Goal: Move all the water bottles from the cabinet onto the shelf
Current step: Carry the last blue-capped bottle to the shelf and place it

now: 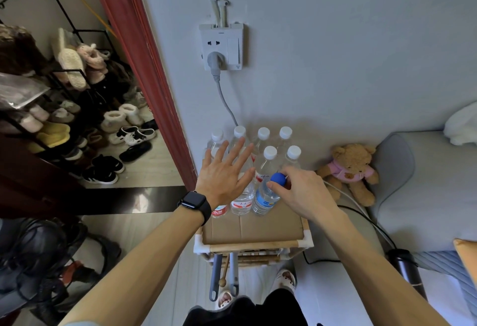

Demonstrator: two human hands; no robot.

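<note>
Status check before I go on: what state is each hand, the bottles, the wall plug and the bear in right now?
left hand: open, fingers spread, above the white-capped bottles
right hand: pinches the blue-capped bottle at its cap
blue-capped bottle: capped, front of the cluster
white-capped bottles: capped, upright, grouped by the wall
plug: seated in the wall socket
teddy bear: sitting upright

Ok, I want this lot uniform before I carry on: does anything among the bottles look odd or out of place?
The blue-capped bottle at the front is the odd one: its label is blue too, while the other bottles show white caps. The right hand pinches its cap. Nothing looks spilled or toppled.
</note>
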